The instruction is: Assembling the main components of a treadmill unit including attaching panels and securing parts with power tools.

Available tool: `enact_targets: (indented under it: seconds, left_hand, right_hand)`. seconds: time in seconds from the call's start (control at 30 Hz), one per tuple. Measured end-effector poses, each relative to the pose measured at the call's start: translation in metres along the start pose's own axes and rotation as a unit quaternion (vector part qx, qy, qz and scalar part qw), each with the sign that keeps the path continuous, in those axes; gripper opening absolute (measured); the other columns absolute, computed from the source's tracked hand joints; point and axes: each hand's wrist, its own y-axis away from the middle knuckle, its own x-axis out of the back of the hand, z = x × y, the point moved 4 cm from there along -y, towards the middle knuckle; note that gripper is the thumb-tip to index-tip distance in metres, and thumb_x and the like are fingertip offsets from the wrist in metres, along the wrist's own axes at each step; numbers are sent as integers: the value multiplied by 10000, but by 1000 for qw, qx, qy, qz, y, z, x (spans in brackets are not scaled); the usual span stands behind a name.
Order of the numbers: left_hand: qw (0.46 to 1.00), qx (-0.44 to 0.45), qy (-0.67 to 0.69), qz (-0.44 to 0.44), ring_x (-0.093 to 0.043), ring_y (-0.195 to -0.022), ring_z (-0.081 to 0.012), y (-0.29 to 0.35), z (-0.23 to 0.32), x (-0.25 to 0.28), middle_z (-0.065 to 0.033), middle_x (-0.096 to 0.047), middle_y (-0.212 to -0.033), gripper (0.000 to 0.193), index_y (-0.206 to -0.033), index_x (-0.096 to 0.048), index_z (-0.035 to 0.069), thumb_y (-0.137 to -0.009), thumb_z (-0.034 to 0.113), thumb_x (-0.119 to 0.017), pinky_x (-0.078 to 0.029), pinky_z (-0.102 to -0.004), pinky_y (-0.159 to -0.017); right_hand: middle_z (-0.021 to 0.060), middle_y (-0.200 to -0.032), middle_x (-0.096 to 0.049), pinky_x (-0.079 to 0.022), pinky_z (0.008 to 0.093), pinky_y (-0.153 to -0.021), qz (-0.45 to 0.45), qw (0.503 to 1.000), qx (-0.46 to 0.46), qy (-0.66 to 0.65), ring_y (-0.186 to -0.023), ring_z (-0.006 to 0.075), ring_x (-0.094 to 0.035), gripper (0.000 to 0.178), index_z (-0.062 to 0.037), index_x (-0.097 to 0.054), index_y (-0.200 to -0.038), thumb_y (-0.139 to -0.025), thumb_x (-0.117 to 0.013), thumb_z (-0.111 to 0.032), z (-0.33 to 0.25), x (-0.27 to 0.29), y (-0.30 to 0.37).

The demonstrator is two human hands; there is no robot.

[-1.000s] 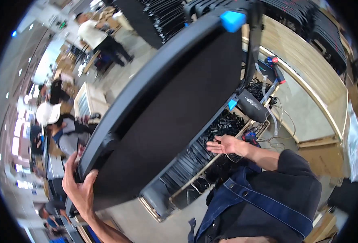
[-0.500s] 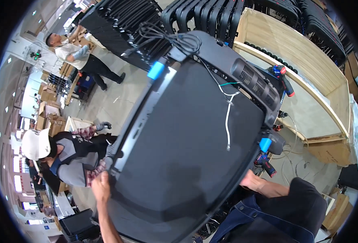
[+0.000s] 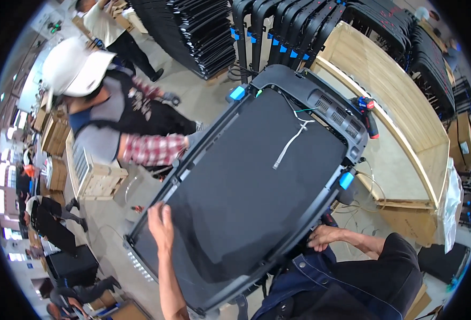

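Workshop floor (image 3: 203, 101) stretching around a black treadmill base (image 3: 246, 186)

From the head view, rows of black frames (image 3: 283, 32) are standing beyond the base, and a wooden crate (image 3: 384, 74) is sitting to its right. A red-and-black power tool (image 3: 364, 109) is lying between the two. The base is spreading out slantwise before me, with a white strap (image 3: 289, 146) trailing over its dark belt (image 3: 230, 213). I am holding my left hand (image 3: 161, 226) at the left edge, fingers extended and closing round nothing; whether it is touching, I cannot tell. My right hand (image 3: 323, 237) is curling just beside the near rail (image 3: 299, 230); I cannot tell whether it is gripping anything. Across from me, a co-worker in a white cap (image 3: 78, 66) is reaching a gloved hand (image 3: 195, 140) to the far side.
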Motion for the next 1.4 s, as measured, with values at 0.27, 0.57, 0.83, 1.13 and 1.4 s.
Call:
enact_targets:
  seconds: [0.27, 0.57, 0.83, 1.13, 1.4]
  left_hand:
    - [995, 24, -95, 8, -473, -1334, -386, 208, 19, -19, -187, -514, -1452, 446, -1347, -604, 96, -928, 212, -700, -365, -498, -1127]
    - [988, 131, -30, 82, -518, -1283, -373, 341, 47, -9, -196, -580, -1363, 401, -1291, -632, 30, -928, 191, -694, -407, -459, -1084]
    - [946, 176, 240, -126, -704, -952, -340, 405, 175, -180, -146, -729, -1001, 177, -1036, -717, 32, -952, 178, -663, -544, -389, -838]
    - [933, 209, -21, -291, -677, -990, -437, 377, 156, -400, -237, -619, -1220, 310, -1222, -589, 119, -932, 192, -671, -550, -514, -826]
    - [960, 53, -120, -248, -691, -791, -423, 432, 112, -429, -221, -670, -875, 239, -1104, -658, 50, -884, 70, -567, -566, -532, -701]
  right_hand:
    - [165, -740, -686, -538, 369, -617, 238, 911, 299, 157, -652, 232, -686, 556, -18, -485, -1350, -928, -741, -276, -170, -28, 95]
    - [132, -765, -714, -573, 344, -598, 134, 957, 118, 228, -645, 181, -711, 508, -19, -586, -1311, -930, -738, -318, -15, -22, 80]
    - [280, -1362, -599, -480, 456, -1054, 364, 903, -41, 222, -1259, 420, -596, 1106, -80, -176, -1576, -765, -804, -494, 185, 84, -73]
    - [270, -1270, -647, -512, 470, -1004, 361, 903, -57, 224, -1154, 438, -647, 1102, -119, -109, -1579, -772, -816, -369, 168, 129, -92]
    - [87, -1323, -591, -482, 383, -1010, -119, 983, 139, -12, -1177, 190, -568, 836, -31, -474, -1459, -776, -867, -311, 146, 142, 78]
